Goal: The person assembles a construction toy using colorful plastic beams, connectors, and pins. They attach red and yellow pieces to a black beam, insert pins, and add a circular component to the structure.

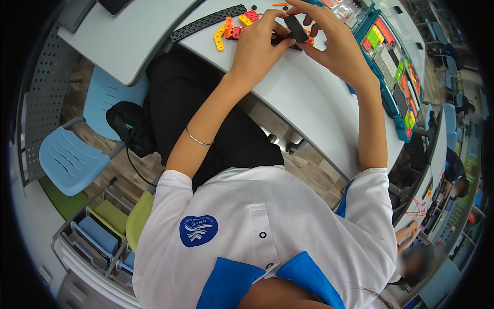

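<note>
Near the far edge of the view, my left hand (257,49) and my right hand (329,44) meet above the white table (303,108). Both are closed in a pinch on a black plastic building piece (295,29), whose lower part is partly hidden by fingers. Left of my left hand lie a yellow angled beam (219,39), an orange connector (228,26), a red piece (236,32) and a short yellow beam (245,20). Behind these stretches a long black beam with holes (208,23).
A teal parts case (406,135) with colourful building pieces lies open at the right. Blue chairs (74,159) and a second table (116,38) stand to the left. A storage rack (95,237) is at the lower left. Other people work at the far right.
</note>
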Available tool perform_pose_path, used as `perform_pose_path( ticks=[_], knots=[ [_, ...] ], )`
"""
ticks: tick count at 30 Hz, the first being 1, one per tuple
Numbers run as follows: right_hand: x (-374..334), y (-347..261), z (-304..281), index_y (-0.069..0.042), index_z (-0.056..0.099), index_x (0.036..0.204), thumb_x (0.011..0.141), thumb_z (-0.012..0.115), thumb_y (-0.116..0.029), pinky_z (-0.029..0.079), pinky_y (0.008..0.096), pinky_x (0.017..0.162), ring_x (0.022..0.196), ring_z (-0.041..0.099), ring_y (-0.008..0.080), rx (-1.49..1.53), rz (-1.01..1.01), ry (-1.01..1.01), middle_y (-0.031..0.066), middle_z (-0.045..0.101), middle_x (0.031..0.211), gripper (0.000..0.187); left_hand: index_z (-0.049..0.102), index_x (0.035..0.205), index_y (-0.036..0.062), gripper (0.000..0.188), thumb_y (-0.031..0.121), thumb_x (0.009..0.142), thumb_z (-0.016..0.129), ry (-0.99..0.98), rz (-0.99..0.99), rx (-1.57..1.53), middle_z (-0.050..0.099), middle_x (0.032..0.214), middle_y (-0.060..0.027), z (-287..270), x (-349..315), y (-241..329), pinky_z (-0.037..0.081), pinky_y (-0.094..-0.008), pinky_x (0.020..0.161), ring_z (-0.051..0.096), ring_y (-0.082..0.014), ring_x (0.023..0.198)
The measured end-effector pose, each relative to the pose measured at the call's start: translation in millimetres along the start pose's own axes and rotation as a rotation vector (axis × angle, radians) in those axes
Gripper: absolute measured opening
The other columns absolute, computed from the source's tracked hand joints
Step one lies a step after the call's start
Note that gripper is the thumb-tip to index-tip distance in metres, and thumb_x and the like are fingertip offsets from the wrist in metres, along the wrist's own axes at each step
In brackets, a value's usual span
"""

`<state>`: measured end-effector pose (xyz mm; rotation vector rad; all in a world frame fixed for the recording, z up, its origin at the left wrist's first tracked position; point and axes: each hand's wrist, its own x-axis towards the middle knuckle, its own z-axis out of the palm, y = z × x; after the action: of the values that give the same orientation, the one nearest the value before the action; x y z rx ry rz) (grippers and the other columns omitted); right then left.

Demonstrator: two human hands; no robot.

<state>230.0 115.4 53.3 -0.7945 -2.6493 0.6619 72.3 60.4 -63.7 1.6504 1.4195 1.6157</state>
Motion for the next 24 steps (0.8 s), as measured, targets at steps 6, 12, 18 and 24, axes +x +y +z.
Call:
perform_pose_path(
  ticks=[6,12,18,24],
  knots=[
    [2.8,4.2,7.5,-0.006,0.054,0.143,0.078,0.086,-0.006,0.052,0.0397,0.098,0.116,0.065,0.0313,0.183,-0.015,0.022,0.0154,0.065,0.130,0.072,0.057,0.123,0.0048,0.050,0.004,0.079,0.081,0.014,-0.010,0.082,0.073,0.093,-0.0153,-0.6,0.2,-1.4,0.058,-0.0380,0.078,0.075,-0.0307,0.086],
    [0.6,4.9,5.4,-0.004,0.060,0.135,0.078,0.086,-0.006,0.054,0.0395,0.098,0.113,0.067,0.0312,0.013,-0.063,0.057,0.0152,0.067,0.128,0.063,0.057,0.123,0.0047,0.050,0.005,0.080,0.081,0.006,-0.039,0.032,0.073,0.092,-0.0149,-1.5,-0.6,-1.7,0.058,-0.0371,0.076,0.075,-0.0302,0.086],
    [1.2,11.3,3.4,-0.005,0.064,0.128,0.077,0.086,-0.006,0.054,0.0390,0.097,0.112,0.067,0.0304,0.039,-0.007,0.073,0.0139,0.068,0.125,0.056,0.057,0.124,0.0040,0.049,0.008,0.082,0.081,-0.004,-0.045,-0.020,0.074,0.093,-0.0140,-0.4,-0.4,-2.7,0.058,-0.0372,0.077,0.075,-0.0300,0.086],
    [4.4,8.1,-1.8,-0.006,0.065,0.125,0.076,0.086,-0.003,0.054,0.0378,0.095,0.109,0.068,0.0287,0.110,0.049,-0.001,0.0127,0.070,0.120,0.053,0.056,0.124,0.0024,0.045,0.000,0.085,0.078,-0.044,-0.149,-0.068,0.073,0.089,-0.0143,-5.6,3.3,13.1,0.057,-0.0349,0.073,0.074,-0.0263,0.083]
  ],
)
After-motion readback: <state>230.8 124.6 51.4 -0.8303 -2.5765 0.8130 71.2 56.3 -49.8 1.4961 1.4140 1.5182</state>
